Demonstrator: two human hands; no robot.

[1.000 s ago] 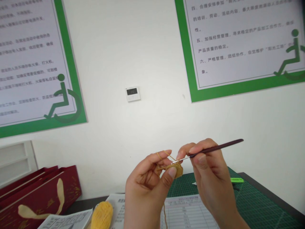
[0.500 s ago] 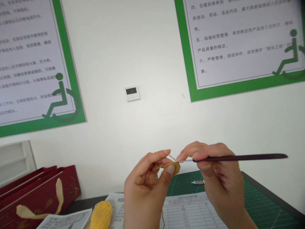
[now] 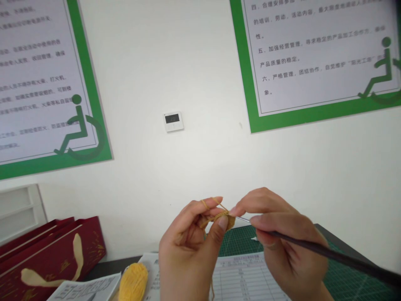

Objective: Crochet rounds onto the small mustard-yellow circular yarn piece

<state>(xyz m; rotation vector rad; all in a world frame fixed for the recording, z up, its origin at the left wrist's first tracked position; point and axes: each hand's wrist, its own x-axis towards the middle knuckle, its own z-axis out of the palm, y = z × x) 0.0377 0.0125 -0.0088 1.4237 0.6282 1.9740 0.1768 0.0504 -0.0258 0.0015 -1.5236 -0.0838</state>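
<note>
My left hand [image 3: 191, 246] pinches a small mustard-yellow crochet piece [image 3: 226, 217] between thumb and fingers, with a strand of yarn looped over the forefinger. My right hand [image 3: 282, 238] is closed on a dark crochet hook [image 3: 328, 253], whose metal tip touches the piece. The handle of the hook slants down to the right. A ball of yellow yarn [image 3: 134, 282] lies on the table below the left hand, and a strand runs down from the piece.
A green cutting mat [image 3: 338, 271] covers the table at the right, with printed sheets [image 3: 244, 278] in front. Dark red gift bags [image 3: 50, 255] stand at the left. Green-framed posters and a small wall thermostat [image 3: 173, 121] hang on the white wall.
The hook's handle has swung from pointing up-right, through level, to slanting down-right. The left hand keeps its pinch on the piece. A small white tube on the mat is now mostly hidden behind the hand.
</note>
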